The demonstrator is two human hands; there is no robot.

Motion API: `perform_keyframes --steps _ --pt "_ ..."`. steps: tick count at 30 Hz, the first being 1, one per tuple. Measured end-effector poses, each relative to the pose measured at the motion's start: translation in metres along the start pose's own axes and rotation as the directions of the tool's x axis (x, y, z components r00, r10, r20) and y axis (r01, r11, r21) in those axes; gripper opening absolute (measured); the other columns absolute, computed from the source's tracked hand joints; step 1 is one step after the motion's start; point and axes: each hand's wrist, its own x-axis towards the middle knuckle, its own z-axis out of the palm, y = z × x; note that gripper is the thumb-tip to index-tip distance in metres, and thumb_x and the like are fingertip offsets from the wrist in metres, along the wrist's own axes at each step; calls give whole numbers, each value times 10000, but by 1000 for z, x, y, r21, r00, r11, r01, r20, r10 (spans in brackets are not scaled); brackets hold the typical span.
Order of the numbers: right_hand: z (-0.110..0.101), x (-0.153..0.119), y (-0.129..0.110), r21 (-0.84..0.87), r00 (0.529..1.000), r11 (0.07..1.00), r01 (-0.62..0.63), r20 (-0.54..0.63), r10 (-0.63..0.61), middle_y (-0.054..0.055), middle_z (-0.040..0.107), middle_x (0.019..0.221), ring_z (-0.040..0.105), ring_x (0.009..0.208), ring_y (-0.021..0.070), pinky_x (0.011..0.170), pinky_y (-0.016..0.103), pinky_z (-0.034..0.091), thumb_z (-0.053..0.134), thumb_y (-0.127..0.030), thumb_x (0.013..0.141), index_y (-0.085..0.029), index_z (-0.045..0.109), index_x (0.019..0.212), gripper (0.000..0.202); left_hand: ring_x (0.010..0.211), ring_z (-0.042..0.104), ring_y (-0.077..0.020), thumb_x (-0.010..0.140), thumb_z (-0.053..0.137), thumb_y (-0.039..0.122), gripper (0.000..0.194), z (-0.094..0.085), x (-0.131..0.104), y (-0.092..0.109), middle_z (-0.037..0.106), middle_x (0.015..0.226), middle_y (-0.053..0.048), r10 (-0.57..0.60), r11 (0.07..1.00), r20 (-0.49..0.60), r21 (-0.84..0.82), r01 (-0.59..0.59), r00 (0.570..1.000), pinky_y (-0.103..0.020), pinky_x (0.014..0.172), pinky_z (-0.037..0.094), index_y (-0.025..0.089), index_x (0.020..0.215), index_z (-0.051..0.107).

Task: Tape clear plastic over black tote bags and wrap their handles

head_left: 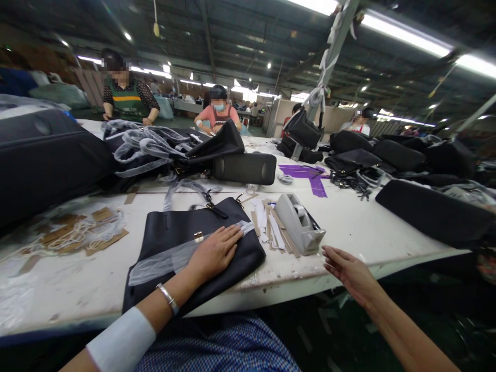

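Note:
A black handbag (155, 232) with a small gold clasp lies on the white table at its front edge. Across its front runs a strip of translucent wrap (160, 264). My left hand (215, 250) rests flat on the bag and the wrap, fingers stretched toward the bag's right side. A grey tape dispenser (296, 225) stands right of the bag. Just beyond the dispenser's front right corner is my right hand (346, 271), its fingers held together near the table edge; whether a small piece of tape is between them cannot be made out.
Paper and card strips (273, 227) lie between bag and dispenser. Brown tags with white strings (83, 232) are at the left. Black bags (244, 169) are piled behind and at both sides. Purple tape (318, 183) marks the table. Several people work farther back.

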Motion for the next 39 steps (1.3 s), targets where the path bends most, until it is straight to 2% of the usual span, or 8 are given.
perform_keyframes --steps 5,10,15,21,27,32,36,39 --pt "-7 8 -1 -391 987 910 140 -15 -159 86 754 774 684 682 231 658 350 608 812 -497 597 -176 765 785 374 1377 421 -186 979 388 252 457 0 0 0 473 1482 -55 5 1000 -10 -3 -5 1000 -416 1161 328 219 1430 454" --pt "19 -12 -30 -598 903 677 429 298 -309 90 761 836 695 760 266 740 374 573 701 -555 733 -193 778 908 410 1394 397 -191 973 398 251 470 -3 0 2 446 1502 -53 7 1000 25 9 -7 1000 -417 1166 313 231 1441 431" --pt "100 -12 -67 -476 684 541 693 671 -286 76 757 947 676 870 264 797 361 533 625 -513 819 -222 777 885 335 1392 399 -197 974 391 247 452 -7 1 6 447 1501 -54 -4 1000 30 20 3 1000 -416 1165 312 234 1422 450" --pt "184 27 -74 -362 455 388 848 872 -181 7 684 648 587 621 157 590 254 425 552 -497 846 -192 732 761 364 1394 396 -207 964 414 235 484 -7 -1 5 430 1513 -58 0 1000 29 26 -1 1000 -429 1164 311 239 1447 412" --pt "213 49 -74 -482 480 5 876 872 -91 -4 657 585 539 536 142 503 252 286 617 -448 806 -233 721 682 269 1393 397 -215 966 418 238 461 -5 -3 5 432 1511 -67 -1 1000 5 31 1 1000 -429 1165 307 234 1427 436" --pt "223 46 -80 -490 486 -269 829 870 -87 53 695 664 618 649 203 553 263 318 667 -452 784 -244 735 692 238 1419 350 -213 976 378 225 461 -6 -2 6 317 1576 -38 26 997 31 68 -28 999 -419 1171 280 226 1436 414" --pt "225 49 -86 -521 551 -303 798 834 17 78 724 750 659 751 240 601 272 363 647 -554 789 -230 748 752 341 1421 340 -203 993 338 243 471 -5 0 5 364 1554 -24 33 996 76 83 -39 997 -410 1168 264 219 1463 369" --pt "222 56 -91 -544 574 -213 812 811 115 47 742 809 664 807 226 629 261 375 655 -490 802 -244 752 820 265 1422 339 -202 987 355 257 478 -6 1 5 367 1552 -32 21 997 89 70 -28 996 -405 1170 256 216 1463 368"
